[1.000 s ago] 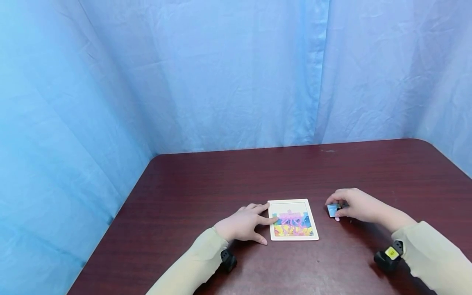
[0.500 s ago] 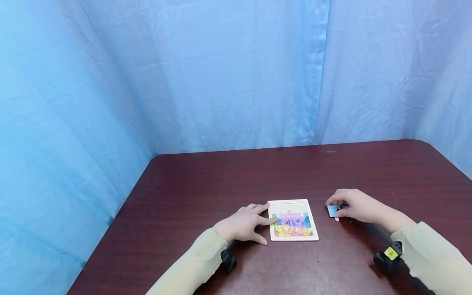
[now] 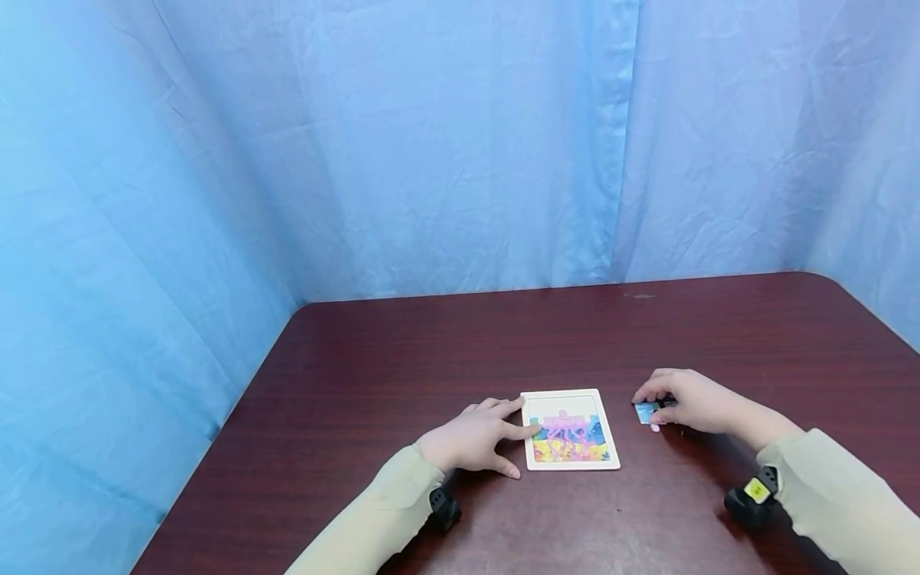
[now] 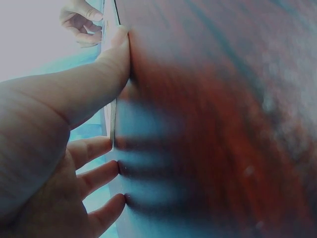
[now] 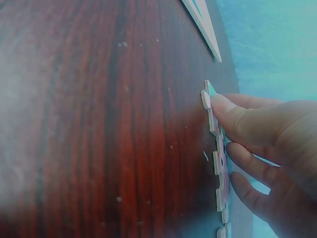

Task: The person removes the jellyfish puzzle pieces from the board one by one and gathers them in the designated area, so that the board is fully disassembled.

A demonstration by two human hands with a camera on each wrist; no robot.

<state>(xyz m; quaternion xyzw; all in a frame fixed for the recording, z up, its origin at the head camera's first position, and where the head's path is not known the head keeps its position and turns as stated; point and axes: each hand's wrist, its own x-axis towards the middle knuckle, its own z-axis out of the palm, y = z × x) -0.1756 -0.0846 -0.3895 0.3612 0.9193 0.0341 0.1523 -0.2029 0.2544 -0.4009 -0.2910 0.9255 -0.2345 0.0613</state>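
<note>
A square jigsaw tray [image 3: 559, 403] with a pale frame lies flat on the table. Its lower part carries a pink, blue and yellow sea picture; the upper strip is bare. My left hand [image 3: 470, 437] spreads over the tray's left side, with the index finger on the picture and the thumb on the table by the near left corner. To the right of the tray, my right hand [image 3: 693, 403] pinches a light blue puzzle piece [image 3: 644, 412] with a pink knob, low at the table. More puzzle pieces [image 5: 221, 173] lie under that hand, mostly hidden in the head view.
The dark red-brown table [image 3: 402, 359] reaches back to a blue curtain [image 3: 431, 160], which also hangs along the left and right. Black wrist cameras [image 3: 751, 503] sit below both sleeves, close over the tabletop.
The right hand and the blue piece have shifted very slightly left. The left hand and the tray have stayed in place.
</note>
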